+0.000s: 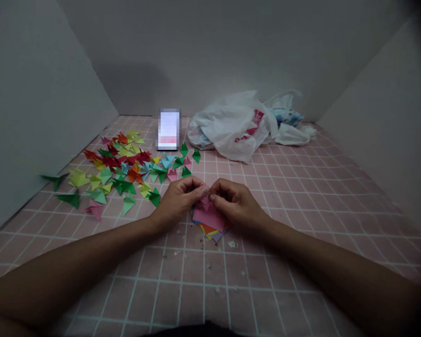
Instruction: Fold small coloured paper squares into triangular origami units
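Between my two hands is a small folded piece of pink origami paper [205,202], partly hidden by the fingers. My left hand [183,199] is closed, its thumb and fingers pinching the left side of the fold. On the other side, my right hand [236,201] pinches the same paper between thumb and fingertips. Directly beneath lies a stack of square origami paper [210,220], pink on top, with orange, yellow, blue and purple corners fanned out below. To the left spreads a loose group of folded paper cranes [126,161] in red, green, yellow, orange, blue and pink.
A phone [169,129] with a lit, blurred screen stands upright at the back. Right of it sit a crumpled white plastic bag [231,124] and a blue-and-white package [287,117]. Small scraps [232,244] dot the pink checked tablecloth [301,196]. Grey walls enclose three sides.
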A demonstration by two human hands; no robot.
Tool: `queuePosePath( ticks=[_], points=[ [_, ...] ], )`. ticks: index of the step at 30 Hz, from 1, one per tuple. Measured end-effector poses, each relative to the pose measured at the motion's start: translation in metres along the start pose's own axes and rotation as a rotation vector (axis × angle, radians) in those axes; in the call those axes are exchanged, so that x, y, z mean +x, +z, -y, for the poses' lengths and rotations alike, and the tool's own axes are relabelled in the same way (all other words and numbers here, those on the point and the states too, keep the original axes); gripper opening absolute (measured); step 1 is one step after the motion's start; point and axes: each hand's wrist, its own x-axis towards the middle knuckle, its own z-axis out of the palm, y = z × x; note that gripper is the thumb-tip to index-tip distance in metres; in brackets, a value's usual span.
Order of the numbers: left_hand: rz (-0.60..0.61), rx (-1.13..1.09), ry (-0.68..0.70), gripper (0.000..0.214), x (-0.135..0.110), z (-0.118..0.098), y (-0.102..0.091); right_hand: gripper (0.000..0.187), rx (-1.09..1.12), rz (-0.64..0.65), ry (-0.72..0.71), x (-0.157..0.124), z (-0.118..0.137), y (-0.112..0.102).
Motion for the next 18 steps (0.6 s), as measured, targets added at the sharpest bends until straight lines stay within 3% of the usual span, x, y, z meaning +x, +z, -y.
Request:
queuePosePath(
  ticks=[13, 18],
  points=[
    [-0.067, -0.025, 0.018, 0.025, -0.0027, -0.0004, 0.0001, 0.013, 0.029, 0.014, 0.041, -0.0026, 0.0029, 0.0025],
    [-0.074, 0.0, 0.038, 0.027, -0.0014, -0.0023, -0.0008, 0.017, 0.174, 0.003, 0.185, -0.0035, 0.0042, 0.005]
  ],
)
